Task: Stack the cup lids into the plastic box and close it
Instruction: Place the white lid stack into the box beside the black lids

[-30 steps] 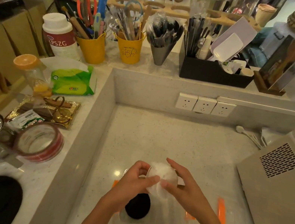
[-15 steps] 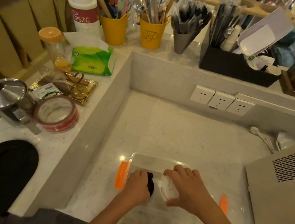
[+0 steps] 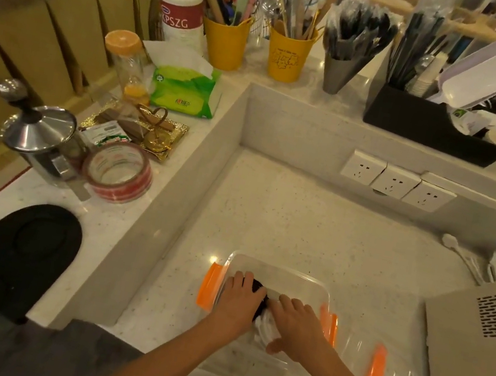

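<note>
A clear plastic box (image 3: 284, 272) with orange side clips (image 3: 210, 287) sits on the lower counter near the front edge. Both hands are down inside it. My left hand (image 3: 241, 301) rests on a stack of black cup lids (image 3: 260, 301) at the box's left. My right hand (image 3: 298, 327) presses on translucent white lids (image 3: 264, 331) lying beside the black ones. Fingers hide most of the lids. A clear box lid with an orange clip (image 3: 375, 369) lies to the right of the box.
A beige appliance (image 3: 481, 361) stands close on the right. The raised ledge on the left carries a tape roll (image 3: 117, 171), a steel pitcher (image 3: 39, 141) and a black mat (image 3: 17, 250). Wall sockets (image 3: 396, 182) and yellow utensil cups (image 3: 288, 52) stand behind.
The hands came down from above the box, carrying the white lids, and are now lower inside it, pressing the lids beside the black stack. The camera view shifted right and down.
</note>
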### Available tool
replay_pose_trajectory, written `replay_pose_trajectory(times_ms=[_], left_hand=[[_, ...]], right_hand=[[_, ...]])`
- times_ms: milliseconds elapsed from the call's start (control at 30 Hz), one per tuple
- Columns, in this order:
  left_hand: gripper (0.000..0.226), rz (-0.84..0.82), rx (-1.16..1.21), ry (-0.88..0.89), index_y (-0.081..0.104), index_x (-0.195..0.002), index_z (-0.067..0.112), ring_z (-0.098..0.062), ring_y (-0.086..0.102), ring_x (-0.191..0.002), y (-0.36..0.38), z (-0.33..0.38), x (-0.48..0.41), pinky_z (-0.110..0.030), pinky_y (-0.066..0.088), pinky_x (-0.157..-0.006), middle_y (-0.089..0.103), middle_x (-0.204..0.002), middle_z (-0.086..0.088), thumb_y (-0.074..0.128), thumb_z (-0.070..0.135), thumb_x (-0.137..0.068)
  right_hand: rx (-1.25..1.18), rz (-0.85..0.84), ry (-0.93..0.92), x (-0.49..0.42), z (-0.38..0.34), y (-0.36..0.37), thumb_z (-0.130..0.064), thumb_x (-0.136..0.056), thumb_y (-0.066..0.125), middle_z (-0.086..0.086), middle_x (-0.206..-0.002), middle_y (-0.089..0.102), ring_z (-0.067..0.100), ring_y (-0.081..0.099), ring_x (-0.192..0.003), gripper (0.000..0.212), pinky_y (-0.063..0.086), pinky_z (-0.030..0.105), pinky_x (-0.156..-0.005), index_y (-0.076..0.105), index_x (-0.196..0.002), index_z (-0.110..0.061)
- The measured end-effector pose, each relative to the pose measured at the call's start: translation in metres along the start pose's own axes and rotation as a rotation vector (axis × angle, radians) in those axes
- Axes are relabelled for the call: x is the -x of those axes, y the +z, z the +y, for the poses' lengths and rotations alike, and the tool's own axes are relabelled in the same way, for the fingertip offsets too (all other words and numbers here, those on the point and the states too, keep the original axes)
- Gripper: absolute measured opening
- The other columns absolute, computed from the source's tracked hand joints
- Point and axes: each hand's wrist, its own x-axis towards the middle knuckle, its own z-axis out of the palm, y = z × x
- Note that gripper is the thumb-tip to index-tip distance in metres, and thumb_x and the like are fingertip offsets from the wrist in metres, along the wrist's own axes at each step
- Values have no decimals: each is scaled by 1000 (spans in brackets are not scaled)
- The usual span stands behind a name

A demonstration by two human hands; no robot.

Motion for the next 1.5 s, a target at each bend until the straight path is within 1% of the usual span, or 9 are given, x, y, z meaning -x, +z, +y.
replay_pose_trajectory(times_ms=[233,400,500,767,933,1067,1200,1300,1500], left_hand=[[58,-1,17,-13,40,-142,11,-37,44,-124,2,1,-1,-43,42,-101,40,-141,-21,60,8,-88],[56,16,14,-21,41,-140,11,-37,45,-124,4,2,0,-42,42,-100,41,-141,-20,61,9,-88],[57,25,22,-17,41,-141,11,-37,45,-124,5,2,0,-42,42,-100,42,-141,-21,61,9,-88],[60,30,91,-15,39,-145,13,-37,41,-129,10,-1,-3,-42,40,-108,38,-145,-20,62,16,-90],[60,40,116,-27,37,-147,15,-38,40,-131,12,-2,-3,-43,37,-111,36,-148,-20,61,20,-93],[63,36,123,-30,37,-147,16,-38,40,-131,12,-2,-4,-43,38,-111,34,-149,-20,64,14,-90],[64,37,128,-30,35,-148,15,-38,40,-130,12,-3,-3,-43,38,-111,34,-149,-21,62,12,-90],[65,33,122,-32,34,-149,16,-38,41,-130,13,-2,-3,-43,38,-110,34,-149,-21,62,11,-90],[69,10,135,-39,33,-150,17,-37,39,-131,12,-2,-4,-43,38,-111,33,-150,-20,64,10,-88]], right_hand=[[-96,-1,62,-3,0,4,-51,-70,81,2,-142,49,24,48,-127,92,39,36,-105,35,-142,-16],[-232,-61,101,-8,2,-1,-62,-75,70,2,-142,48,26,46,-128,84,38,37,-104,41,-140,-18],[-272,-74,119,-11,3,-6,-49,-84,69,3,-142,52,25,48,-127,67,40,37,-102,45,-140,-19],[-148,-85,139,-11,-8,-7,-34,-84,73,8,-136,57,27,50,-126,63,40,38,-101,44,-135,-13],[-255,-133,151,-9,-9,-11,-26,-83,75,6,-143,51,29,42,-134,72,37,44,-106,35,-142,-16],[-362,-113,98,-2,-10,-14,-13,-81,76,8,-141,51,28,48,-129,85,44,37,-101,24,-149,-18],[-447,-108,38,3,-2,-16,-11,-80,77,6,-140,49,24,47,-128,68,44,31,-102,39,-136,-17],[-463,-62,72,4,0,-18,-27,-82,77,5,-138,49,25,47,-127,59,41,34,-103,46,-132,-22],[-412,-71,68,-1,-7,-15,-22,-78,81,7,-137,50,27,50,-124,65,44,34,-100,46,-134,-19]])
